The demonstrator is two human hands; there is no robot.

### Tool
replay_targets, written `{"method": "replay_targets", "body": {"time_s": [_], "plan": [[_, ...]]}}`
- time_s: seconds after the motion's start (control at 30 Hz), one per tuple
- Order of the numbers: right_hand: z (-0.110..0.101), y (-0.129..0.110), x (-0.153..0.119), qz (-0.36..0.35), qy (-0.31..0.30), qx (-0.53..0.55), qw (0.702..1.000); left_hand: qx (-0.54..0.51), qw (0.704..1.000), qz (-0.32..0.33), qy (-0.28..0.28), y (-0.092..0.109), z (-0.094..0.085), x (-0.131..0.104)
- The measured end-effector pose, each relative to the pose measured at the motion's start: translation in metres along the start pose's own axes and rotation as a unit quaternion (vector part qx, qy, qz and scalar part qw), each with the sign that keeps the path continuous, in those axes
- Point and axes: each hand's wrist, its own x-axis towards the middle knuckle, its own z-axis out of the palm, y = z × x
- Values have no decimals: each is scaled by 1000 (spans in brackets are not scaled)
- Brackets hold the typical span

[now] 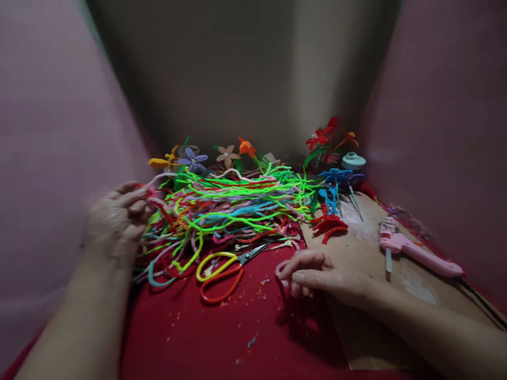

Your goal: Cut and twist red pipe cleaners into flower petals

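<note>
At the left end of a heap of colourful pipe cleaners (241,203), my left hand (129,211) has its fingers closed around some pink and red ones. My right hand (317,274) is over the red cloth, thumb and fingers pinching a pale pink pipe cleaner (282,268) bent into a loop. Between my hands lie scissors (246,256) with one yellow and one orange-red handle, their blades pointing toward the heap. The far end of what my left hand grips is tangled with the heap.
Cardboard (368,338) at the right carries a pink glue gun (423,256) with a cable, and red pipe-cleaner pieces (329,224). Blue flowers (336,175) stand near a pale green lidded object (353,160). More flowers (193,159) line the back. Pink panels flank both sides.
</note>
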Motion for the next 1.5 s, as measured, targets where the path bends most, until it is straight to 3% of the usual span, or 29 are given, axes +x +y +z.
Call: {"method": "replay_targets", "body": {"time_s": [0.13, 0.27, 0.37, 0.47, 0.63, 0.8, 0.93, 1.03, 1.17, 1.3, 1.43, 1.5], "plan": [[8, -16, -3, 15, 16, -35, 999, -14, 997, 17, -76, -9, 16, -21], [25, -48, 17, -25, 20, -105, 994, -17, 988, 15, -154, -15, 27, -34], [42, -72, 51, -88, 65, -165, 980, -35, 979, -1, -201, -16, 28, -38], [57, -85, 98, -138, 111, -116, 977, -22, 974, -5, -227, -15, 27, -40], [75, -83, 169, -131, 109, -97, 981, 51, 964, 16, -261, -16, 31, -44], [80, -85, 192, -147, 136, -120, 972, 161, 951, 79, -253, -27, 34, -42], [73, -100, 181, -237, 184, -107, 948, 280, 922, 160, -214, -31, 30, -39], [64, -112, 164, -304, 211, -29, 929, 363, 889, 197, -198, -32, 26, -36], [41, -119, 132, -326, 277, 40, 903, 453, 844, 219, -185, -37, 21, -33], [-3, -104, 81, -274, 295, 123, 907, 508, 807, 231, -195, -42, 22, -30], [-44, -54, 19, -103, 358, 165, 913, 539, 783, 233, -205, -43, 24, -27], [-55, -25, -6, -59, 367, 136, 919, 554, 773, 231, -204, -44, 26, -25]]}}
